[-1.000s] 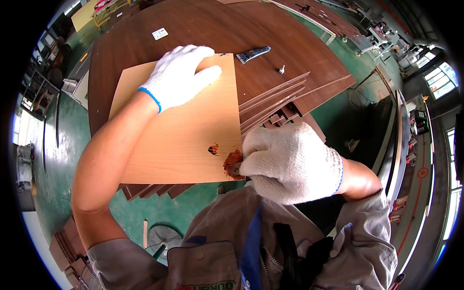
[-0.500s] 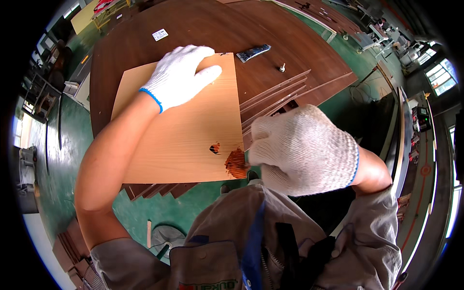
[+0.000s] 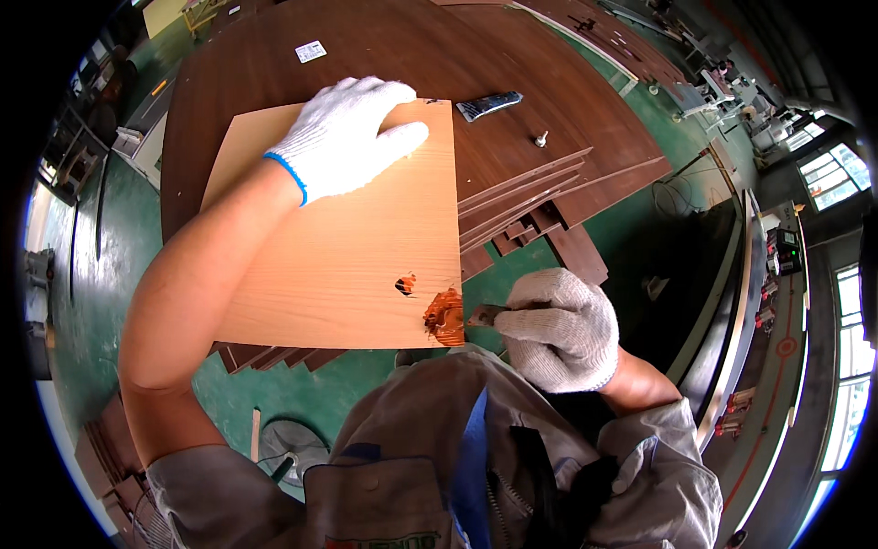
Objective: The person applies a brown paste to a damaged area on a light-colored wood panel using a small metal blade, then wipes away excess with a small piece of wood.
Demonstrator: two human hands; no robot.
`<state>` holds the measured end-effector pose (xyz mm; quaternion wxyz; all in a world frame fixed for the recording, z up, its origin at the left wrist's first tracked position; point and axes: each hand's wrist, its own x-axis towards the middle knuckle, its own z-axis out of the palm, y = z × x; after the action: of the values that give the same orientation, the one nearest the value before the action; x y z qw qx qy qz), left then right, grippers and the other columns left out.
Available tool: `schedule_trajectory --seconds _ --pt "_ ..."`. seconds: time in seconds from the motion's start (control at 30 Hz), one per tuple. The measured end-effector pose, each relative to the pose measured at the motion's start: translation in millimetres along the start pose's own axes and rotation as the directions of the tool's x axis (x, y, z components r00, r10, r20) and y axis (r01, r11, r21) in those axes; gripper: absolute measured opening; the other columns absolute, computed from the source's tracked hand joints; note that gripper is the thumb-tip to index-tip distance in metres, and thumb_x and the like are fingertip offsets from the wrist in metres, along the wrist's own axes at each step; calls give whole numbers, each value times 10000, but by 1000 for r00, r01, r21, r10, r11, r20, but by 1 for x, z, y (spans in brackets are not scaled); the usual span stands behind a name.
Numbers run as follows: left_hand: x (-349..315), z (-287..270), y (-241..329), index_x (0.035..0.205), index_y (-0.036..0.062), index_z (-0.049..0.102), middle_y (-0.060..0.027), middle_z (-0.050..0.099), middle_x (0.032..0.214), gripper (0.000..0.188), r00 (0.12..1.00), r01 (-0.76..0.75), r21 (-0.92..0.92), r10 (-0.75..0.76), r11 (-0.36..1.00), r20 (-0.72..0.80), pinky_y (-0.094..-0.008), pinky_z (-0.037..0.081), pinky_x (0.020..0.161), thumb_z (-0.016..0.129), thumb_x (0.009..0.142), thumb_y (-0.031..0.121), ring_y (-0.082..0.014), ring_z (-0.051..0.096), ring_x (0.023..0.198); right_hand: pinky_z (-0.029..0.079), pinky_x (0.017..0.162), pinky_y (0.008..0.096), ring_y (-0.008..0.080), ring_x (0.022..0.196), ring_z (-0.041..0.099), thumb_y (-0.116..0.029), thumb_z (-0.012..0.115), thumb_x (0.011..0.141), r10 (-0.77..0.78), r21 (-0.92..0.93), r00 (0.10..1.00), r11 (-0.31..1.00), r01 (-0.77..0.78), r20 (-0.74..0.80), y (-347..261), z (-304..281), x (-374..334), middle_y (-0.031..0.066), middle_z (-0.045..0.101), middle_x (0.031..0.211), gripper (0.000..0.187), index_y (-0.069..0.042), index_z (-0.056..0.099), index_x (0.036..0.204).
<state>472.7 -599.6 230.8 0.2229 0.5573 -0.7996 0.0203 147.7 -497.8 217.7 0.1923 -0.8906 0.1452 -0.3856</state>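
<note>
A light wood-grain board (image 3: 338, 265) lies on the dark brown panels. My left hand (image 3: 352, 137), in a white knit glove, rests on its far part with the thumb spread from the fingers. Reddish-brown paste (image 3: 445, 316) is smeared thickly at the board's near right corner, and a smaller dark and orange blot (image 3: 405, 285) sits to its left. Just off the right edge, my gloved right hand (image 3: 562, 329) is closed on a small scraper (image 3: 485, 316). The scraper's stained tip points left at the paste; its handle is mostly hidden in the fingers.
Dark brown panels (image 3: 384, 46) are stacked beneath, their stepped edges showing at right. On them lie a dark packet (image 3: 489, 105), a small white-tipped piece (image 3: 541, 139) and a white label (image 3: 311, 51). A round grey base (image 3: 291, 450) stands on the green floor.
My right hand has dropped down and turned, bringing the scraper into sight beside the board's edge. The paste looks thicker and rougher. My left hand stays on the board.
</note>
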Motion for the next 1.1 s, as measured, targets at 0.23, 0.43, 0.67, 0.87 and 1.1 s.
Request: schedule_trajectory --seconds 0.23,0.43,0.67,0.87,1.1 --pt "0 -2 -1 1433 56 642 -185 656 1434 556 1000 17 7 -17 1000 20 -513 441 1177 647 1044 452 -411 581 1354 568 602 376 267 734 712 -48 806 749 37 -74 974 997 -21 224 -10 -23 31 84 684 988 228 -79 777 973" --pt "1 -3 2 1450 69 634 -191 645 1467 564 999 23 13 -23 1000 47 -516 426 1194 628 1050 466 -419 570 1375 573 590 378 277 727 724 -51 801 738 108 -19 944 994 -107 311 -13 -33 47 71 701 947 172 -106 752 893" --pt "0 2 -1 1447 68 638 -192 641 1486 561 1000 10 9 -10 1000 12 -516 416 1209 635 1046 460 -415 568 1384 559 579 380 261 738 719 -37 775 744 31 -93 876 996 15 481 -24 -23 94 51 679 889 193 -112 762 922" --pt "0 -3 3 1458 70 637 -196 644 1480 566 997 46 3 -46 999 67 -515 423 1205 645 1043 455 -417 570 1385 553 576 415 277 700 709 -115 758 766 131 -181 788 983 -26 601 -27 -45 103 59 669 887 94 -109 766 860" --pt "-1 0 2 1445 71 644 -193 650 1461 548 1000 16 6 -16 1000 18 -506 438 1189 650 1040 441 -420 590 1346 564 611 454 321 700 707 -173 735 806 143 -193 856 980 -52 497 -22 -32 98 96 657 871 93 -95 775 837"
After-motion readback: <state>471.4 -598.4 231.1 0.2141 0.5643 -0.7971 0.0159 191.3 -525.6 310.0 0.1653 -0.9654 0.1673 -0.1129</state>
